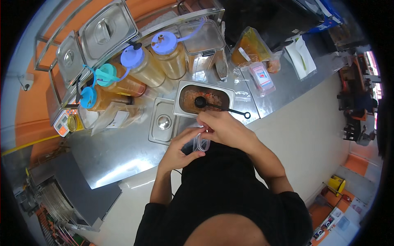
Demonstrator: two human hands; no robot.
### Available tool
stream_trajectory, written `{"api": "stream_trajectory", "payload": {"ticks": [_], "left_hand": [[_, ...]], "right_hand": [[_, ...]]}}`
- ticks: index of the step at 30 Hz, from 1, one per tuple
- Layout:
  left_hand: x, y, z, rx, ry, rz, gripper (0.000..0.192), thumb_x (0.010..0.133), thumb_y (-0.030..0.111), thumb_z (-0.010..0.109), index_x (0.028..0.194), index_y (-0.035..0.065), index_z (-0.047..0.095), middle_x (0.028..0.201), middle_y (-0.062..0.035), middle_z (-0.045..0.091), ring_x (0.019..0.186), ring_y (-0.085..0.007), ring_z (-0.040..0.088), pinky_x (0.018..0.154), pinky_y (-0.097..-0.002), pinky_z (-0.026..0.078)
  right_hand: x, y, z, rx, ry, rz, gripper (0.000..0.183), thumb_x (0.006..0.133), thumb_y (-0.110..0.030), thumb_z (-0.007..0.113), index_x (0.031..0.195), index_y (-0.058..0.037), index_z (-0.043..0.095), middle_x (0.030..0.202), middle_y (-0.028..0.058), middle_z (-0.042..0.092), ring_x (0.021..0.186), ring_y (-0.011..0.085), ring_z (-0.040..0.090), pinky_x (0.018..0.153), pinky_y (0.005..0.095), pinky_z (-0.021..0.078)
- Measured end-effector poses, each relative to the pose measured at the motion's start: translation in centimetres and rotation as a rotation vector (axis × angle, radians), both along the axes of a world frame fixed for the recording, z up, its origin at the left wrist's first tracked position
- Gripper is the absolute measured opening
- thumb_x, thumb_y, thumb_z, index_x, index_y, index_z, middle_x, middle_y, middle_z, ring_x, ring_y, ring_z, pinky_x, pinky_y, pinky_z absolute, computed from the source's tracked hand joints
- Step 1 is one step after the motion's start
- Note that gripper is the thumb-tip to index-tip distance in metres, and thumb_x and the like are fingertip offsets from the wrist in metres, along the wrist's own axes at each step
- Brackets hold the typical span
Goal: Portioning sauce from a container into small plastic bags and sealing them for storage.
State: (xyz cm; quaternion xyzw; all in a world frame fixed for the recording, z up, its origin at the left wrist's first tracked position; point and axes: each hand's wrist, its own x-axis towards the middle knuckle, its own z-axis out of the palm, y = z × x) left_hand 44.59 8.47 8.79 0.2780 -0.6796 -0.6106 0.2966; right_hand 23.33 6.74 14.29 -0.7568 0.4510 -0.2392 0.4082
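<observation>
Small clear plastic cups [201, 144] sit between my two hands, just off the counter's front edge. My left hand [176, 152] cradles them from the side, thumb below and fingers above. At their upper rim, the fingertips of my right hand [229, 130] are pinched together; whether they grip a cup or a lid cannot be made out. Directly beyond is a steel food pan [176, 103] with a chopped, reddish wet mixture [187, 98] inside. A black measuring scoop [200, 102] rests in it, its handle crossing the right rim. The pan's steel lid [164, 122] lies to the left.
Squeeze-style bottles with purple lids [164, 43], a teal lid [106, 74] and a blue lid [88, 97] line the back left. Behind the pan stands a clear lidded container [201, 38]. A bag of orange sauce [251, 46] and a printed packet [261, 78] lie right.
</observation>
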Motion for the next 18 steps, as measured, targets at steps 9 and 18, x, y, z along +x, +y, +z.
{"api": "stream_trajectory", "payload": {"ticks": [9,18], "left_hand": [[0.5,1.2,-2.3,0.354,0.207,0.004,0.051,0.082,0.011,0.075,0.127,0.0016,0.053,0.124,-0.0109,0.058,0.119,-0.0227,0.054,0.102,-0.0351,0.041],[1.4,-0.1,-3.9,0.490,0.268,0.152,0.052,0.086,0.006,0.068,0.133,-0.0005,0.047,0.126,-0.0115,0.057,0.120,-0.0212,0.053,0.105,-0.0360,0.037]], "right_hand": [[-3.2,-0.2,0.3,-0.095,0.117,-0.222,0.028,0.075,-0.016,0.077,0.098,-0.0053,0.065,0.086,0.0095,0.066,0.076,0.0232,0.063,0.063,0.0353,0.0514],[-1.4,-1.2,-1.7,-0.314,0.788,-0.176,0.023,0.073,-0.008,0.062,0.095,-0.0083,0.067,0.084,0.0055,0.066,0.086,0.0251,0.061,0.065,0.0352,0.0542]]}}
